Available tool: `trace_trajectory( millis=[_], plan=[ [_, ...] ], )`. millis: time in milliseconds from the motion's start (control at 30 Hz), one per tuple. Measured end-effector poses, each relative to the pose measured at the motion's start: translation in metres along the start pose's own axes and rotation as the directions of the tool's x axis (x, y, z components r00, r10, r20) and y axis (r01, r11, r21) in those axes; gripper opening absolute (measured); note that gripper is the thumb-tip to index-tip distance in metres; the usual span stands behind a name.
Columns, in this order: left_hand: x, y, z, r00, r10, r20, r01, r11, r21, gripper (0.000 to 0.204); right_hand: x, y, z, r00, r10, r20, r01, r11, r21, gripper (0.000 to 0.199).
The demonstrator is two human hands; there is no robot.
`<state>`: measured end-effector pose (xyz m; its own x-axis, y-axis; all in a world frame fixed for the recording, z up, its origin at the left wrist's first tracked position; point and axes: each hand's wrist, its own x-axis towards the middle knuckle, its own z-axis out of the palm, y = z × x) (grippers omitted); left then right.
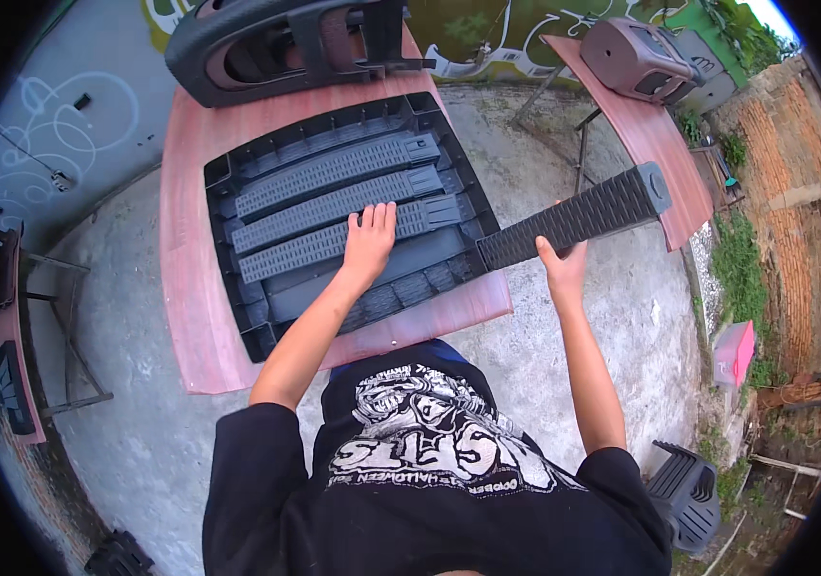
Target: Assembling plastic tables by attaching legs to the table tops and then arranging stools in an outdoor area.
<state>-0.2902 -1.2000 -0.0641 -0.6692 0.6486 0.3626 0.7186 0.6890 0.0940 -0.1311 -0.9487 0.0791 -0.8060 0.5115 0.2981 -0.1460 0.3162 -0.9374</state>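
Observation:
A large black plastic tray-like panel (401, 296) with ribbed walls and woven-pattern sides lies on a reddish table. Inside it rest three long dark slats (300, 223), perforated and side by side. My left hand (370, 240) lies on the nearest slats, fingers stretched out and pressing flat. In my right hand (566, 267) is a long black woven-textured plastic piece (588, 213), like a chair or table leg, with a grey end cap. My thumb shows on its near side; most fingers are hidden beneath it. Its left end meets the tray's right corner, and its other end sticks out past the table.
Behind the tray, a dark plastic chair-like part (285, 48) stands on the reddish table (190, 288). A second table (621, 115) at the far right bears a brown plastic piece (636, 60). Dark slatted parts (687, 499) and a pink container (734, 355) sit lower right.

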Motion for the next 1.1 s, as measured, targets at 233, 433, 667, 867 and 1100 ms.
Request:
trace_trajectory(
  millis=[233, 433, 667, 867, 1100],
  plan=[
    [0.008, -0.028, -0.151, 0.955, -0.222, -0.198, 0.085, 0.841, -0.534, 0.078, -0.087, -0.01, 0.1, 0.881, 0.466, 0.083, -0.472, 0.878, 0.078, 0.089],
    [-0.025, -0.058, -0.262, 0.896, -0.441, -0.046, 0.063, 0.229, -0.971, 0.084, -0.051, -0.077, 0.201, 0.787, 0.035, 0.616, 0.056, 0.99, -0.128, 0.106],
    [-0.071, -0.066, -0.299, 0.846, -0.523, -0.103, 0.05, 0.271, -0.961, 0.051, -0.017, -0.108, 0.242, 0.778, -0.335, 0.532, 0.419, 0.907, -0.042, 0.093],
    [-0.107, -0.074, -0.309, 0.519, -0.812, -0.268, -0.392, 0.053, -0.918, 0.065, 0.028, -0.136, 0.222, 0.651, -0.537, 0.536, 0.728, 0.641, -0.243, 0.092],
    [-0.147, -0.057, -0.303, 0.322, -0.941, -0.1, -0.599, -0.12, -0.792, 0.077, 0.062, -0.173, 0.209, 0.472, -0.778, 0.415, 0.861, 0.308, -0.404, 0.079]
  ],
)
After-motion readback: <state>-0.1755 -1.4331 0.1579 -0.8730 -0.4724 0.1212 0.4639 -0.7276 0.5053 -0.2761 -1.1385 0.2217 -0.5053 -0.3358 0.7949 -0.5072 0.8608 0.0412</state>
